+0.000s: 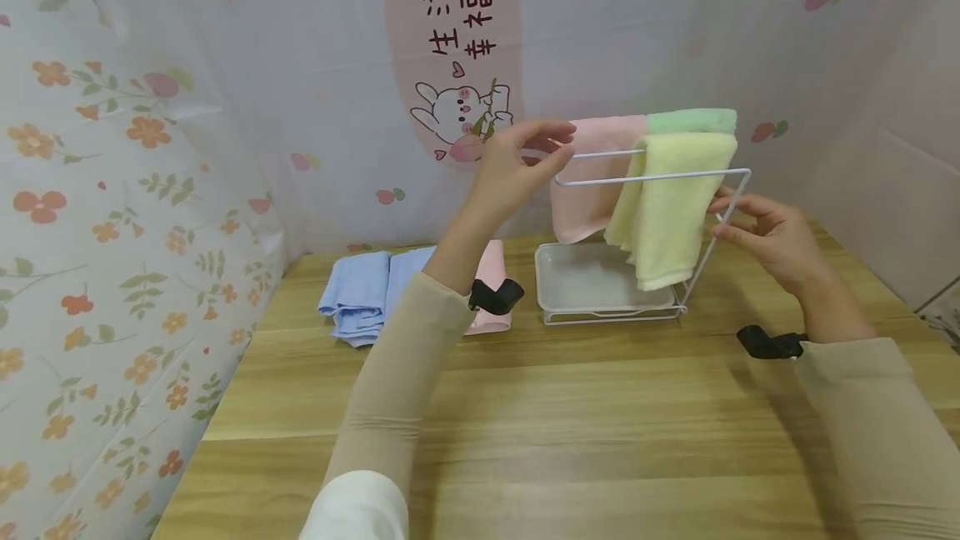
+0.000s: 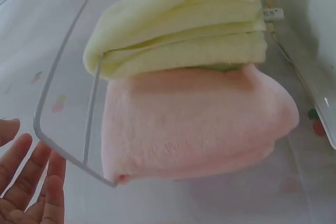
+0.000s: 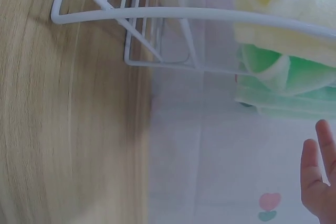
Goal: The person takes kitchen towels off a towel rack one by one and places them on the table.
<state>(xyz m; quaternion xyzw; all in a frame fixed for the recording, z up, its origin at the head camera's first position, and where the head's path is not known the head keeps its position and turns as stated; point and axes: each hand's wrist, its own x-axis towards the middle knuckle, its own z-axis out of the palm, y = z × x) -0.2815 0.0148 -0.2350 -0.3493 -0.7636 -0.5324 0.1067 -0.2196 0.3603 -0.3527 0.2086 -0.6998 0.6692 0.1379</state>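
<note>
A white wire towel rack (image 1: 600, 182) stands at the back right. A yellow towel (image 1: 678, 223) hangs over its front bars at the right. Behind, a pink towel (image 1: 585, 207) hangs at the left and a green towel (image 1: 697, 121) at the right, mostly hidden. My left hand (image 1: 517, 161) is at the rack's left end; in the left wrist view its loosely bent fingers (image 2: 23, 182) lie by the bar's corner. At the rack's right post is my right hand (image 1: 772, 236); the right wrist view shows extended fingers (image 3: 311, 169) near the green towel, gripping nothing visible.
A pale tray (image 1: 551, 294) sits in the rack's base. Folded blue towels (image 1: 356, 282) and a folded pink towel (image 1: 491, 322) lie left of it on the wooden table (image 1: 600, 423). A patterned curtain (image 1: 300, 107) rises directly behind.
</note>
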